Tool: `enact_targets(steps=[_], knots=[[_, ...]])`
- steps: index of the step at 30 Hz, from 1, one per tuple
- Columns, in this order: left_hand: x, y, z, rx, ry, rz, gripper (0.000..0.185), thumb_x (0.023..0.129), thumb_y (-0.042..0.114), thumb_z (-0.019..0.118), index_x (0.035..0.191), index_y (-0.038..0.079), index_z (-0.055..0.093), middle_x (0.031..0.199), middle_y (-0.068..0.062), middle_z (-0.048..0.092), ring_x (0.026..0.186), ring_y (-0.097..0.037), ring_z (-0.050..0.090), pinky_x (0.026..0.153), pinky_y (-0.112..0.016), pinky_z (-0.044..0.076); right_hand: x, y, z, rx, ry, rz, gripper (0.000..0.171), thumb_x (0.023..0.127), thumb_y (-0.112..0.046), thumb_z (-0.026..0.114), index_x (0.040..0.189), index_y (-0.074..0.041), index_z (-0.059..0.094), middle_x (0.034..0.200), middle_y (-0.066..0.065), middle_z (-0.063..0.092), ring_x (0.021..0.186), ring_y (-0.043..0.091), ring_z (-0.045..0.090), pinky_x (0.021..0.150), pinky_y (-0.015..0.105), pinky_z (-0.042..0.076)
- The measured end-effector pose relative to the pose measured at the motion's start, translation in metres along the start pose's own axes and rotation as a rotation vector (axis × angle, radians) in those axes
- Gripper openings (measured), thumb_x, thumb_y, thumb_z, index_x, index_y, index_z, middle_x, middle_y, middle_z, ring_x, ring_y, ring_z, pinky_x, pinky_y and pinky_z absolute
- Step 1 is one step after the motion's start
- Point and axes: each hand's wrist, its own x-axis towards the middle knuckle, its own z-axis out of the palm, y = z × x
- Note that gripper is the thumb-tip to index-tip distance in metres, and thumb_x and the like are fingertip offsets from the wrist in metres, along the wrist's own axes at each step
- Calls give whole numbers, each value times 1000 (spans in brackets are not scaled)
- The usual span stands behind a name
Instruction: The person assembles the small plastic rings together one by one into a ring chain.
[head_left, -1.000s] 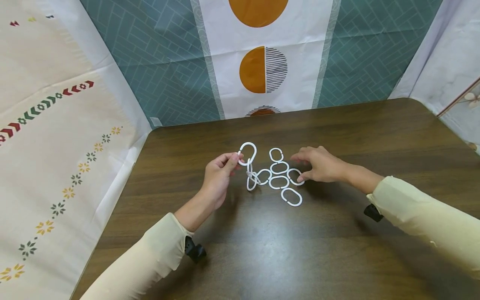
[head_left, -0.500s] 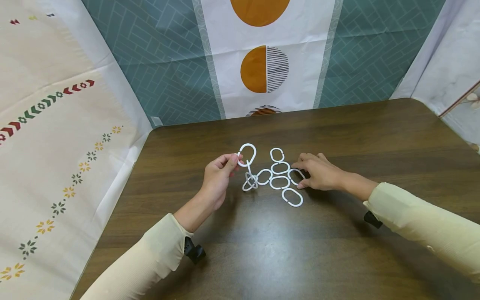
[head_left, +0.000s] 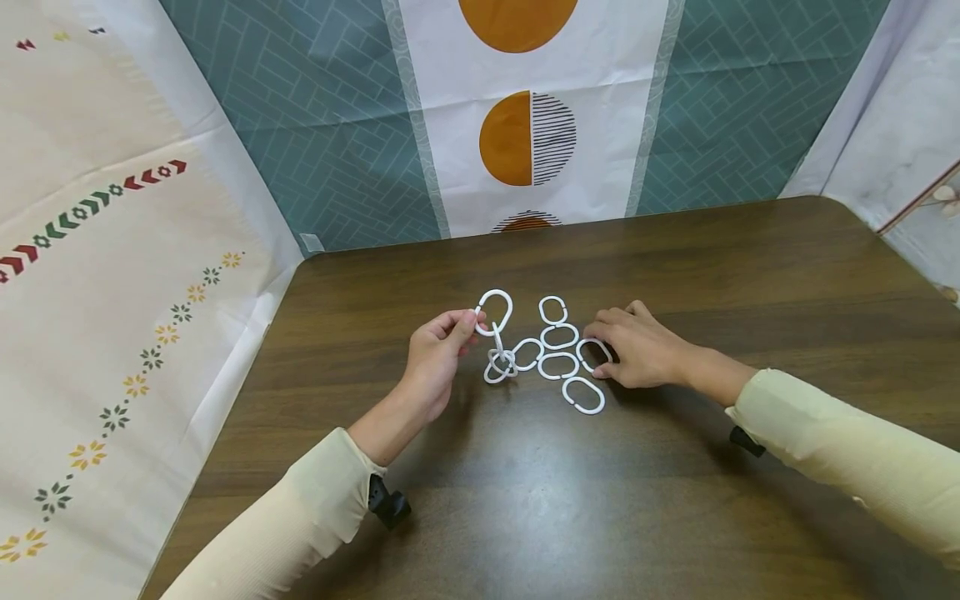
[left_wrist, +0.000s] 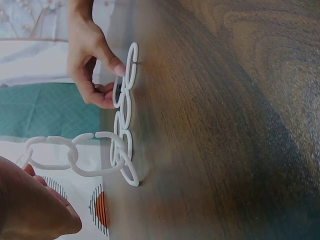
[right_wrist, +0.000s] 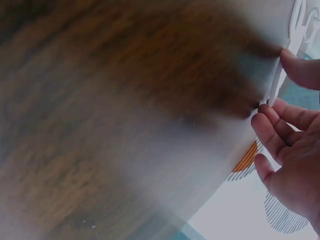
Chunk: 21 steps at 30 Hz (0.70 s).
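White, plastic-looking oval links, each split on one side, form a chain (head_left: pixel 498 340) that, in the head view, hangs from the left hand (head_left: pixel 435 358); thumb and forefinger pinch its topmost link, and its lower end is gathered low, just right of that hand. Over the last second the right hand (head_left: pixel 637 346) has closed thumb and fingers about the outermost loose white link (head_left: pixel 579 352); five other white oval links (head_left: pixel 558 377) lie between the hands, unmoved, on the brown wood-grain table (head_left: pixel 517 500). As I judge it, the work has passed from reaching to taking hold of a piece not yet joined to the chain.

Left wrist view: the chain slants from the left hand toward the tabletop, with the right hand's fingertips at the links beyond.

Right wrist view: thumb and fingers bracket a thin white edge; I cannot tell how firmly.

Beyond both hands, the teal, white and orange hanging cloth (head_left: pixel 360 133) bears patterns only; I can read no brand, label or writing.
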Motion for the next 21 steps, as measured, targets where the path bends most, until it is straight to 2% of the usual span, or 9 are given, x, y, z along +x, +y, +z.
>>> enact_targets(steps=[5,10,17,21], knots=[[-1,0,0,3,-1,-8,19,96,14,59,104,-1,67,84,3,68,76,-10,57,77,-28,40,1,3,-1,-16,17,-26,47,74,-33,80,108,-4,68,89,1,56,83,18,52,80,41,29],[-2,0,2,3,-8,-8,17,96,15,60,101,0,68,87,-1,69,76,-9,57,76,-27,40,3,6,-9,75,51,-10,45,74,-32,79,107,-5,69,83,0,54,75,16,47,75,37,26],[-2,1,3,-4,-12,-3,17,96,15,60,100,0,68,84,6,69,76,-8,56,75,-26,40,6,5,-19,224,157,-2,42,75,-28,79,109,-4,69,88,2,59,78,14,52,75,35,27],[-1,0,4,-7,-20,0,15,96,14,59,98,1,68,84,8,68,77,-8,56,75,-26,40,8,2,-25,266,204,-1,40,76,-26,79,109,-5,69,88,1,60,79,13,52,77,37,28]])
